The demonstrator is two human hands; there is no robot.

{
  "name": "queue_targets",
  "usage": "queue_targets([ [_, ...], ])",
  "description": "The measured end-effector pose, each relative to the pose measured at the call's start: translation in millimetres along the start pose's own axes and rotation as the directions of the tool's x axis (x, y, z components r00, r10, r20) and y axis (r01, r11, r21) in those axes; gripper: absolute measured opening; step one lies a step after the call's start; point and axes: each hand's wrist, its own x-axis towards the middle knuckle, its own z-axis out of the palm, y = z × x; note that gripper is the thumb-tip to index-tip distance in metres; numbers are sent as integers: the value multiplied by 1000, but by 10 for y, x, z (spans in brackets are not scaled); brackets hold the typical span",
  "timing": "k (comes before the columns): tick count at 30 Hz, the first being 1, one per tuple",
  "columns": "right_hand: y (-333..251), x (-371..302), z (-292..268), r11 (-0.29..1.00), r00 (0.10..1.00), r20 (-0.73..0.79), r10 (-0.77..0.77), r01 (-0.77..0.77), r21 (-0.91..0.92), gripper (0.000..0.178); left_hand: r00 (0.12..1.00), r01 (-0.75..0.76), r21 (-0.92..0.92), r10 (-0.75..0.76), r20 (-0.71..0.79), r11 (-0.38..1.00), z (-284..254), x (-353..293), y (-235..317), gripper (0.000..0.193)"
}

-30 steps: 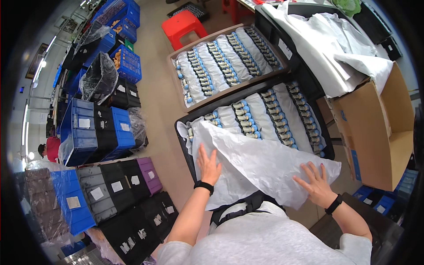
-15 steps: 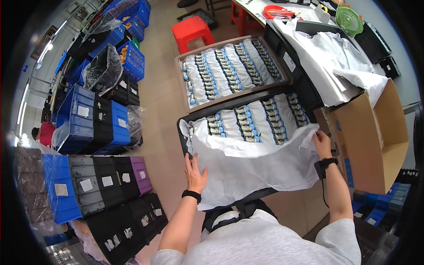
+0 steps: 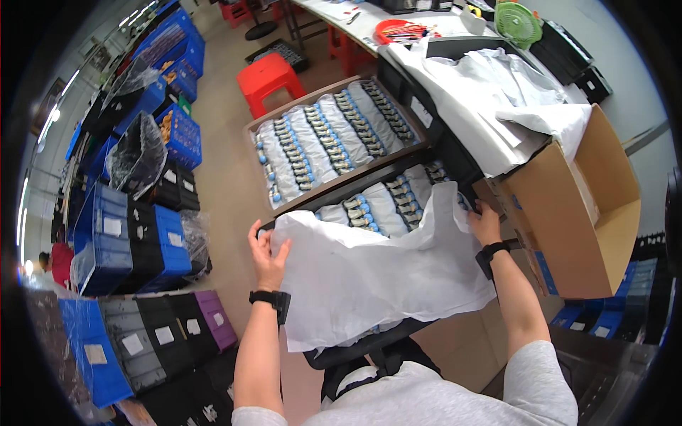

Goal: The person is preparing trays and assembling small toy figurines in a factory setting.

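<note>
A large white sheet (image 3: 376,273) lies over the near part of a black tray (image 3: 398,177) filled with rows of small blue-capped parts in white wrapping. My left hand (image 3: 266,255) grips the sheet's left edge at the tray's left corner. At the sheet's far right corner, by the tray's right side, my right hand (image 3: 485,221) pinches it. Both wrists wear black bands. The tray's far end is still uncovered. A second tray (image 3: 264,128) with brown walls, holding the same rows of parts, sits just beyond, uncovered.
An open cardboard box (image 3: 590,213) stands right of my right hand, with white sheets (image 3: 497,92) piled on the table behind it. A red stool (image 3: 266,78) stands beyond the trays. Stacks of blue, black and purple crates (image 3: 135,241) line the floor at left.
Both hands have left the flat top of the sheet and moved out to its left and right edges, gripping them. The sheet now bunches up at the far edge, over more of the tray.
</note>
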Motion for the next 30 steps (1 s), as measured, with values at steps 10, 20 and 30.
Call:
queue_targets([
  [10, -243, -335, -173, 839, 843, -55, -536, 523, -150, 34, 951, 254, 518, -113, -288, 817, -536, -509, -425, 60],
  [20, 53, 252, 475, 982, 999, 40, 29, -21, -189, 27, 939, 279, 656, -56, -340, 701, -543, -621, -446, 62],
  [30, -557, -250, 470, 948, 990, -138, -10, -34, -317, 54, 971, -214, 957, 155, 185, 198, -275, -658, -270, 54],
])
